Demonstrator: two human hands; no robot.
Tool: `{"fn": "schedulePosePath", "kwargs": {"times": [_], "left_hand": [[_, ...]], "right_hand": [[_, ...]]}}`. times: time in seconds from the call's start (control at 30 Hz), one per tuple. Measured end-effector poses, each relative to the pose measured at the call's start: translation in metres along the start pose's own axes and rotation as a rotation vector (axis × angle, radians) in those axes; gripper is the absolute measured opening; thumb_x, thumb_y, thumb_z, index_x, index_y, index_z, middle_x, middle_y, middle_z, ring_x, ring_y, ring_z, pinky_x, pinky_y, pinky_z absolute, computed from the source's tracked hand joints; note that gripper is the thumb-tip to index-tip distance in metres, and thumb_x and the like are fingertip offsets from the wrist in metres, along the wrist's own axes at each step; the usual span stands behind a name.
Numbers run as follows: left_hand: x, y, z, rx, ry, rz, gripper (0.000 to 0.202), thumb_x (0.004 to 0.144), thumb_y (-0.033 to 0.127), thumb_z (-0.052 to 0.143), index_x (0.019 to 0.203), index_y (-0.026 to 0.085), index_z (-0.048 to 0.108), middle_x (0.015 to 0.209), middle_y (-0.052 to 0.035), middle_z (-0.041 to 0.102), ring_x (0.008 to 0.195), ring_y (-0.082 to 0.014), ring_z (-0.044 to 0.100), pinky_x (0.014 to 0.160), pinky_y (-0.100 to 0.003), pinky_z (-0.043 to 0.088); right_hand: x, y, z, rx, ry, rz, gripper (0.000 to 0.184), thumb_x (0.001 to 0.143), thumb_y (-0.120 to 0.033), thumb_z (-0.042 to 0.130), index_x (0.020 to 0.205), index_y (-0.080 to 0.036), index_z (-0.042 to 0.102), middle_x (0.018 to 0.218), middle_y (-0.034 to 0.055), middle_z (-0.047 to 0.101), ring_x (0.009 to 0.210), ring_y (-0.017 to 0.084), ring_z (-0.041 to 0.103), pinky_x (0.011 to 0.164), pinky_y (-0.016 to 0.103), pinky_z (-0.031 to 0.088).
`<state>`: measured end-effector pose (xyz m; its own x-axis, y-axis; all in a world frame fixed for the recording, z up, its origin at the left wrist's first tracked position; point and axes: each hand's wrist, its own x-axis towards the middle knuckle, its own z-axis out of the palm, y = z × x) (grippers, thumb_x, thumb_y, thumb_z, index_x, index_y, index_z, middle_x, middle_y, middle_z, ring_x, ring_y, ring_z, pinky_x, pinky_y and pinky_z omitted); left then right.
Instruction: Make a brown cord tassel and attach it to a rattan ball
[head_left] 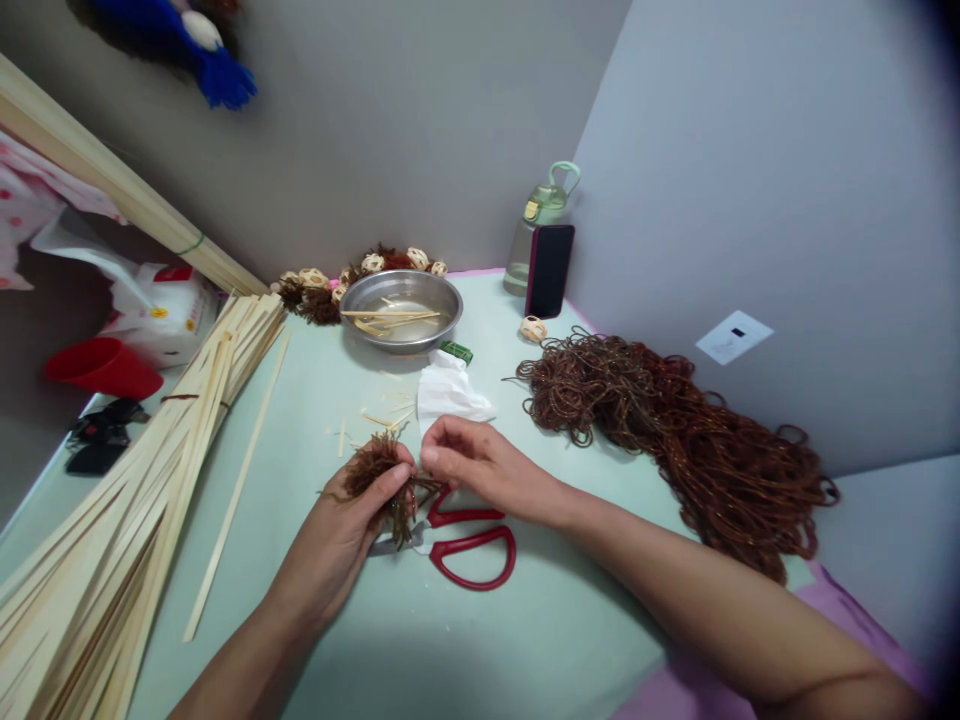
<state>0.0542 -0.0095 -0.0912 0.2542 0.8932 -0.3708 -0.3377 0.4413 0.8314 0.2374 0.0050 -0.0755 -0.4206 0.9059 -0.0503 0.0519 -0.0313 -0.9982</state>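
Note:
My left hand [349, 525] is closed around a small bundle of brown fibre strands [373, 462], held just above the pale green table [465, 640]. My right hand [472, 465] meets it from the right, fingers pinched at the bundle's side. Red-handled scissors [469, 545] lie on the table directly under and behind both hands. A crumpled white tissue [450, 392] sits just beyond my right hand. Short pale stick offcuts [375, 420] are scattered near the bundle.
A large heap of brown cord [675, 430] fills the right side. Long bamboo strips [127, 520] lie along the left. A metal bowl [401, 308] holding sticks, woven balls [360, 268], a phone [550, 270], a bottle [544, 215] and a green item [456, 351] stand at the back.

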Motion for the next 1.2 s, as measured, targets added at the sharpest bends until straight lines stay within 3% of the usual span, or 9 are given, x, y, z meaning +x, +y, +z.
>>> {"fn": "schedulePosePath", "kwargs": {"times": [0.1, 0.37, 0.53, 0.7, 0.83, 1.0, 1.07, 1.2], "left_hand": [[0.0007, 0.0002, 0.0000, 0.007, 0.008, 0.014, 0.020, 0.076, 0.030, 0.079, 0.089, 0.020, 0.069, 0.079, 0.0028, 0.063, 0.070, -0.0094, 0.057, 0.067, -0.018, 0.050], [0.0025, -0.0048, -0.0008, 0.052, 0.046, 0.036, 0.021, 0.073, 0.031, 0.080, 0.088, 0.020, 0.070, 0.082, 0.0018, 0.065, 0.072, -0.0112, 0.058, 0.065, -0.019, 0.049], [0.0018, -0.0017, -0.0011, 0.028, 0.029, 0.043, 0.021, 0.072, 0.028, 0.082, 0.086, 0.020, 0.068, 0.077, 0.0035, 0.062, 0.065, -0.0086, 0.056, 0.061, -0.018, 0.048], [0.0020, 0.0001, -0.0037, -0.026, 0.053, 0.067, 0.022, 0.075, 0.028, 0.080, 0.091, 0.021, 0.067, 0.079, 0.0037, 0.062, 0.067, -0.0082, 0.056, 0.064, -0.017, 0.048], [0.0001, -0.0045, -0.0041, 0.091, -0.020, 0.057, 0.016, 0.078, 0.029, 0.077, 0.088, 0.021, 0.067, 0.081, 0.0028, 0.062, 0.072, -0.0100, 0.057, 0.067, -0.019, 0.049], [-0.0008, -0.0091, -0.0046, 0.171, -0.097, 0.048, 0.016, 0.080, 0.032, 0.076, 0.090, 0.022, 0.069, 0.087, 0.0006, 0.066, 0.085, -0.0140, 0.060, 0.078, -0.022, 0.050], [-0.0004, -0.0092, -0.0045, 0.155, -0.051, 0.037, 0.018, 0.079, 0.035, 0.076, 0.089, 0.022, 0.069, 0.087, 0.0011, 0.067, 0.082, -0.0129, 0.061, 0.075, -0.021, 0.050], [0.0003, -0.0087, -0.0031, 0.102, 0.025, -0.003, 0.021, 0.078, 0.038, 0.077, 0.091, 0.023, 0.069, 0.083, 0.0023, 0.068, 0.077, -0.0121, 0.061, 0.070, -0.019, 0.050]], "right_hand": [[-0.0006, 0.0037, 0.0014, 0.010, -0.100, 0.049, 0.030, 0.086, -0.043, 0.067, 0.081, -0.015, 0.058, 0.070, -0.0030, 0.053, 0.064, 0.010, 0.045, 0.061, 0.023, 0.036], [0.0024, 0.0038, 0.0047, 0.087, 0.030, 0.013, 0.013, 0.087, -0.028, 0.063, 0.083, -0.016, 0.059, 0.073, -0.0012, 0.058, 0.066, 0.011, 0.050, 0.064, 0.024, 0.042], [0.0026, 0.0080, 0.0061, 0.194, 0.014, 0.019, 0.020, 0.082, -0.032, 0.070, 0.086, -0.017, 0.058, 0.071, -0.0029, 0.057, 0.061, 0.009, 0.050, 0.060, 0.023, 0.043], [-0.0001, 0.0070, 0.0036, 0.032, -0.149, 0.117, 0.028, 0.092, -0.043, 0.059, 0.086, -0.016, 0.055, 0.064, -0.0043, 0.053, 0.055, 0.008, 0.046, 0.052, 0.021, 0.037], [-0.0013, 0.0012, 0.0008, -0.085, -0.077, 0.011, 0.038, 0.096, -0.050, 0.050, 0.078, -0.016, 0.051, 0.069, -0.0033, 0.049, 0.061, 0.008, 0.042, 0.056, 0.021, 0.034], [0.0003, 0.0029, 0.0006, -0.029, -0.145, 0.054, 0.046, 0.094, -0.054, 0.052, 0.066, -0.018, 0.042, 0.061, -0.0065, 0.034, 0.054, 0.007, 0.028, 0.050, 0.022, 0.024], [0.0014, 0.0055, 0.0013, -0.012, -0.092, 0.052, 0.046, 0.091, -0.053, 0.056, 0.066, -0.018, 0.043, 0.061, -0.0066, 0.037, 0.054, 0.007, 0.029, 0.050, 0.022, 0.025], [0.0031, 0.0099, 0.0032, 0.106, -0.012, 0.040, 0.038, 0.084, -0.050, 0.068, 0.077, -0.016, 0.054, 0.068, -0.0028, 0.055, 0.059, 0.009, 0.045, 0.057, 0.022, 0.037]]}}
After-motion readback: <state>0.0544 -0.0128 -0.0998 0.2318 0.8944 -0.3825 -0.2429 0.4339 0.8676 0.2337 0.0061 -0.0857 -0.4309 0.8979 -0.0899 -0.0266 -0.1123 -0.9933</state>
